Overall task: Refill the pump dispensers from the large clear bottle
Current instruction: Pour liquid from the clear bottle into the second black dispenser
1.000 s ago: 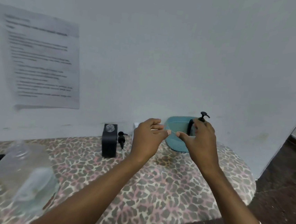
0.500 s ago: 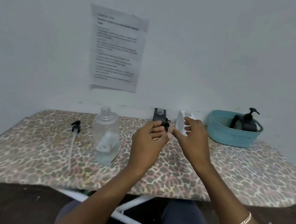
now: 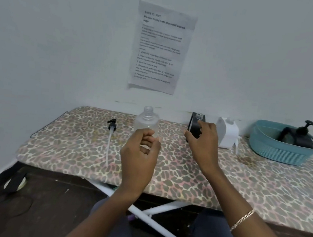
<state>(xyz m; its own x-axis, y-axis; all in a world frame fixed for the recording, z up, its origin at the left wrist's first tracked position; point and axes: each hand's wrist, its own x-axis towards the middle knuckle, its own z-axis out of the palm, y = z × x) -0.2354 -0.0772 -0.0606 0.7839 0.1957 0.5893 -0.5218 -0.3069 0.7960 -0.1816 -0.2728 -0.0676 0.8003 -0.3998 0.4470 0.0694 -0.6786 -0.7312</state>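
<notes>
Table [image 3: 260, 185] in leopard print abuts wall [image 3: 63, 42]; left hand [image 3: 140, 160] loosely curled, right hand [image 3: 204, 142] splayed, both empty.

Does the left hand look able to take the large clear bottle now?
Probably yes. The left hand is open just in front of the clear bottle, with nothing between them. The loose pump lies apart to its left, and the right hand is off to the other side.

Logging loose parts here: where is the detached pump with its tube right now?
In the head view the pump lies flat on the left part of the table, just left of the large clear bottle, black head toward the wall.
</notes>
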